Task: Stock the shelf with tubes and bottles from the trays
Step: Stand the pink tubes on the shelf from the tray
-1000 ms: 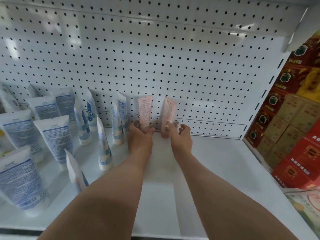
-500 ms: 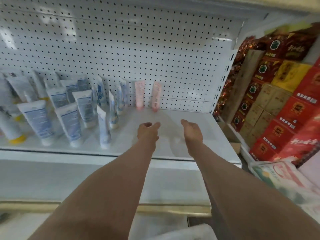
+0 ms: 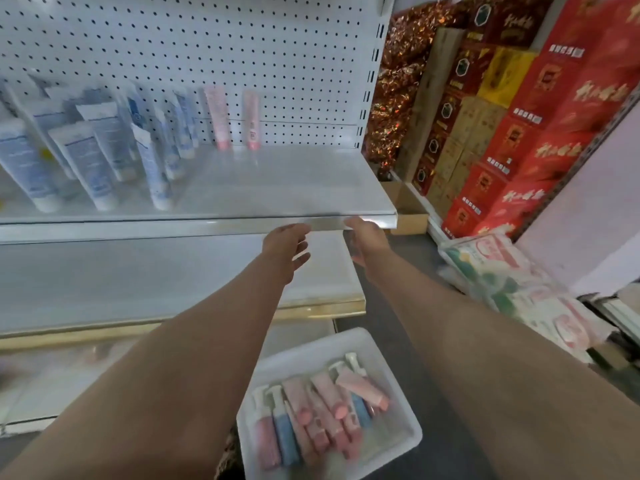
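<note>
Standing against the pegboard [image 3: 242, 46], two pink tubes [image 3: 216, 116] occupy the white shelf [image 3: 277, 181], right of blue-and-white tubes [image 3: 83, 164]. Red cartons [image 3: 540, 109] stack right of the shelf. Below it, a white tray [image 3: 398, 372] holds pink tubes and pump bottles [image 3: 284, 431], blurred. Left hand [image 3: 285, 247] and right hand [image 3: 367, 240], fingers relaxed and empty, hang before the shelf edge.

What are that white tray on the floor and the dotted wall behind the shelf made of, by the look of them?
The tray looks like thin moulded plastic: white, smooth, with rounded corners and a rolled rim. The back panel looks like painted sheet metal, white with a regular grid of punched holes, though the material under the paint cannot be confirmed. The shelf seems the same, with a slight sheen.
</note>
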